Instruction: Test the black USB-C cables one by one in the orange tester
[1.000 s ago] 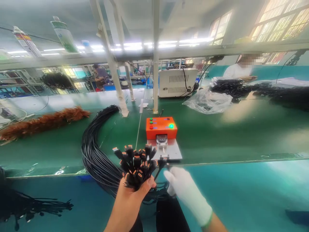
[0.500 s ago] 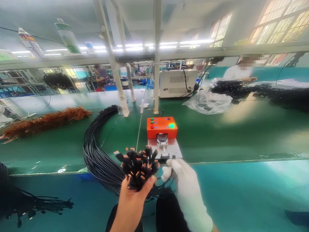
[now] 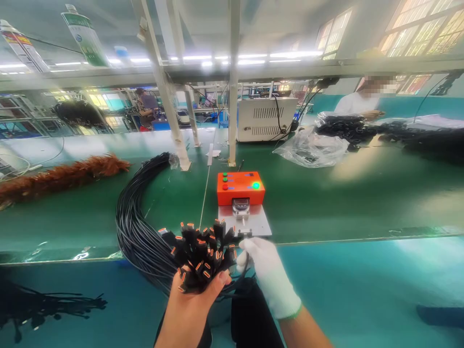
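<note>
Gripping a cable bundle (image 3: 201,250), the left hand (image 3: 196,296) was closed.
The gloved right hand (image 3: 266,270) pinched one cable (image 3: 247,263).

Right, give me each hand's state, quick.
Left hand: closed around a bunch of black cables, plug ends showing.
Right hand, gloved: closed on a single black cable.

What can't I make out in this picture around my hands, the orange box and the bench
Cable tip: head view, hidden by the gloved right hand.
Gripped part of the bundle: head view, hidden by the left hand.
Gauge reading: head view, too small.
Orange box labels: head view, too small.
Brown strands: head view, cut off by the left edge.
</note>
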### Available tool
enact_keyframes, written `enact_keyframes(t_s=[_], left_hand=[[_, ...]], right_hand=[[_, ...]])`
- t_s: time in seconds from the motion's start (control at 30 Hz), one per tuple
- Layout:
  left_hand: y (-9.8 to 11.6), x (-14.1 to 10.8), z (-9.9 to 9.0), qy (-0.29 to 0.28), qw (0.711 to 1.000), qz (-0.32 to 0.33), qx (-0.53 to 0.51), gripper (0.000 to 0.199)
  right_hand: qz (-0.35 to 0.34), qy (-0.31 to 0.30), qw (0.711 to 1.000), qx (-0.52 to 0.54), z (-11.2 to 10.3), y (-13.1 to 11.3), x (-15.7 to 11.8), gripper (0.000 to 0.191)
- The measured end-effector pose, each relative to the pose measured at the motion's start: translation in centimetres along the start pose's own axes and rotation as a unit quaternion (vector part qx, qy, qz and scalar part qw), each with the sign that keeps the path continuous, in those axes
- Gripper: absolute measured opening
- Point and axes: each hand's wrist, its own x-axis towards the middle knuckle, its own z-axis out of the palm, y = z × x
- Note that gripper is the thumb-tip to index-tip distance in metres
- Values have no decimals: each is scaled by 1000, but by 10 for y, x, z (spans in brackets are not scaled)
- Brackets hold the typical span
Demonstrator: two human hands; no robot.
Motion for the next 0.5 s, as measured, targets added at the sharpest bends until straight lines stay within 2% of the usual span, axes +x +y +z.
enact_keyframes(t_s=[0.13, 0.27, 0.5], left_hand=[[-1, 0, 0, -13, 1000, -2, 12, 12], [7, -1, 1, 3, 1000, -18, 20, 14], [17, 2, 5, -15, 1000, 7, -9, 17]], right_hand=[[13, 3, 1000, 11, 0, 0, 3, 18], [4, 7, 1000, 11, 0, 1, 4, 20], [15, 12, 1000, -1, 3, -1, 6, 19]])
